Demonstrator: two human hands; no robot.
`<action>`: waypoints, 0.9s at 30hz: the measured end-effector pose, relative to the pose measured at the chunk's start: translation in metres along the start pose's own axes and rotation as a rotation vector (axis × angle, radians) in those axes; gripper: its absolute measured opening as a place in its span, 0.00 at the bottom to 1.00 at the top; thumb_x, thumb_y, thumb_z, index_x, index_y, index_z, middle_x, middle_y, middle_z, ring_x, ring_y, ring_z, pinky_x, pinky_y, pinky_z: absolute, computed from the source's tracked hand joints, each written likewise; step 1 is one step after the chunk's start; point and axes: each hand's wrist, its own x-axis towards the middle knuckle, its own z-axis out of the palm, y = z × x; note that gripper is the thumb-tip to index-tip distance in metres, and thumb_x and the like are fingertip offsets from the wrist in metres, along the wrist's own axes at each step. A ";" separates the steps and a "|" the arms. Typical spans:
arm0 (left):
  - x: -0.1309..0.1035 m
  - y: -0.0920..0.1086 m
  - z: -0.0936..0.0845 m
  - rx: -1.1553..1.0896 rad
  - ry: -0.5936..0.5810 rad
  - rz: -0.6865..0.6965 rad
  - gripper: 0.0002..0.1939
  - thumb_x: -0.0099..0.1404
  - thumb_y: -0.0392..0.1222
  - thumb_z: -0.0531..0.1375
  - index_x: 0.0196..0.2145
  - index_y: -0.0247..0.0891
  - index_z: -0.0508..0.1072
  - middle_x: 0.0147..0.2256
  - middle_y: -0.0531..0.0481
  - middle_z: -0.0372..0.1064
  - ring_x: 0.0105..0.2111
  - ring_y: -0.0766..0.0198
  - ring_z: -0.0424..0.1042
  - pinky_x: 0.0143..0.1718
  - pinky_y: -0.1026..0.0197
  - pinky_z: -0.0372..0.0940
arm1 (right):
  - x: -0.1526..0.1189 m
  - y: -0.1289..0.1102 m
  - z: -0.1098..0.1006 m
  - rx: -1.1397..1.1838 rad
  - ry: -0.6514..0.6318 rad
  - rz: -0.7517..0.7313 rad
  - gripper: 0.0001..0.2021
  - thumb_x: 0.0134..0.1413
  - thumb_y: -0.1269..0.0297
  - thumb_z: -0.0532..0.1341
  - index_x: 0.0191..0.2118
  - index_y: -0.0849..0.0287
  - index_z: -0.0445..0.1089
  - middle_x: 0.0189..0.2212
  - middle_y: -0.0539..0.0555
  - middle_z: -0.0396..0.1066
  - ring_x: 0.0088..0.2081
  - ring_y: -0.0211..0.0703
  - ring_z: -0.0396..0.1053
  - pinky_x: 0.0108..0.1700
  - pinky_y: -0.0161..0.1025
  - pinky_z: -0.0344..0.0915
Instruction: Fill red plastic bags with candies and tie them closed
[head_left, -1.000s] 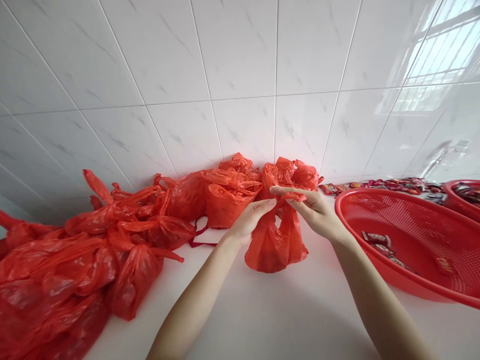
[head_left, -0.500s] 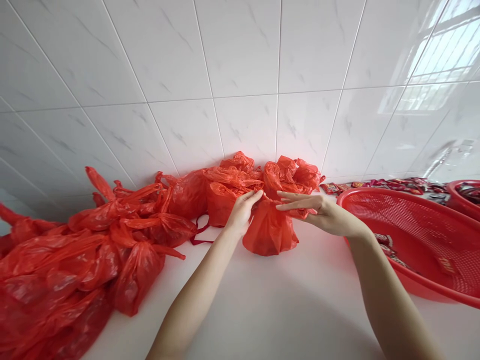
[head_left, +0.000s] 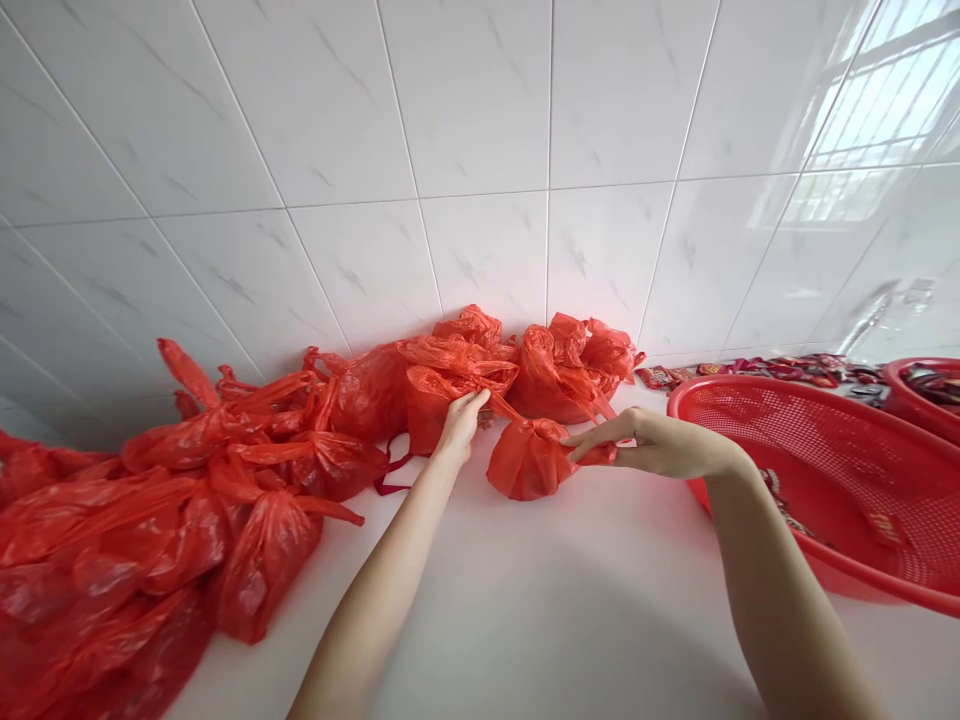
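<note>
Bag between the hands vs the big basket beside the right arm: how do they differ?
The bag is thin, creased plastic; the basket looks stiff, with holed sides. The bag is small; the basket is much larger. The bag is gathered at its top; the basket is wide open, showing packets inside. Both are red.

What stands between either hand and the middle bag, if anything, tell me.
Nothing visible: the left hand pinches one handle of the bag, the right hand the other. More bags sit behind it; the basket is to the right.
</note>
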 end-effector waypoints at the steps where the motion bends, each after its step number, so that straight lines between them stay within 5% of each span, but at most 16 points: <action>1: -0.003 0.004 0.002 -0.013 -0.005 0.022 0.22 0.43 0.53 0.74 0.25 0.38 0.69 0.22 0.55 0.70 0.21 0.67 0.70 0.26 0.64 0.64 | 0.001 -0.001 0.000 0.052 0.040 -0.020 0.15 0.63 0.59 0.61 0.50 0.56 0.80 0.52 0.57 0.79 0.55 0.53 0.75 0.54 0.44 0.73; 5: -0.022 0.026 0.014 -0.034 -0.086 0.120 0.21 0.47 0.56 0.72 0.27 0.39 0.71 0.25 0.54 0.72 0.26 0.65 0.73 0.31 0.62 0.69 | 0.011 -0.009 0.008 0.298 0.239 -0.036 0.19 0.64 0.49 0.60 0.43 0.59 0.80 0.38 0.58 0.82 0.43 0.51 0.81 0.48 0.46 0.76; 11: -0.061 0.044 0.029 0.210 -0.444 0.350 0.15 0.63 0.54 0.66 0.33 0.38 0.76 0.32 0.51 0.74 0.35 0.61 0.74 0.39 0.60 0.71 | 0.034 -0.018 0.030 0.566 0.439 -0.058 0.15 0.53 0.54 0.71 0.39 0.59 0.74 0.38 0.55 0.80 0.42 0.50 0.80 0.51 0.50 0.75; 14: -0.070 0.044 0.032 0.297 -0.456 0.401 0.13 0.61 0.48 0.68 0.40 0.39 0.77 0.35 0.50 0.74 0.37 0.60 0.74 0.39 0.60 0.71 | 0.037 -0.020 0.035 0.639 0.464 -0.032 0.17 0.46 0.57 0.75 0.37 0.58 0.70 0.33 0.52 0.78 0.39 0.48 0.79 0.49 0.49 0.75; 19: -0.075 0.045 0.033 0.297 -0.404 0.493 0.10 0.64 0.48 0.65 0.31 0.38 0.77 0.30 0.51 0.73 0.34 0.62 0.73 0.38 0.61 0.70 | 0.039 -0.019 0.035 0.588 0.512 -0.069 0.20 0.42 0.56 0.76 0.37 0.57 0.69 0.35 0.52 0.76 0.39 0.47 0.76 0.47 0.47 0.73; 22: -0.077 0.049 0.035 0.216 -0.444 0.470 0.10 0.64 0.49 0.66 0.33 0.39 0.79 0.31 0.51 0.74 0.35 0.61 0.74 0.40 0.59 0.71 | 0.045 -0.008 0.039 0.492 0.371 -0.100 0.20 0.47 0.54 0.74 0.43 0.57 0.72 0.37 0.51 0.74 0.41 0.45 0.73 0.47 0.44 0.70; 25: -0.074 0.049 0.036 0.133 -0.432 0.446 0.11 0.61 0.50 0.69 0.33 0.40 0.81 0.32 0.50 0.76 0.36 0.60 0.75 0.42 0.58 0.71 | 0.055 0.007 0.051 0.487 0.155 -0.053 0.17 0.54 0.49 0.69 0.32 0.58 0.70 0.28 0.46 0.66 0.32 0.39 0.66 0.39 0.39 0.66; 27: -0.066 0.047 0.035 0.061 -0.349 0.439 0.11 0.57 0.50 0.71 0.31 0.40 0.81 0.32 0.50 0.77 0.37 0.60 0.76 0.43 0.58 0.71 | 0.062 0.014 0.060 0.573 0.138 -0.030 0.21 0.56 0.44 0.66 0.28 0.58 0.66 0.25 0.45 0.62 0.29 0.36 0.61 0.35 0.37 0.63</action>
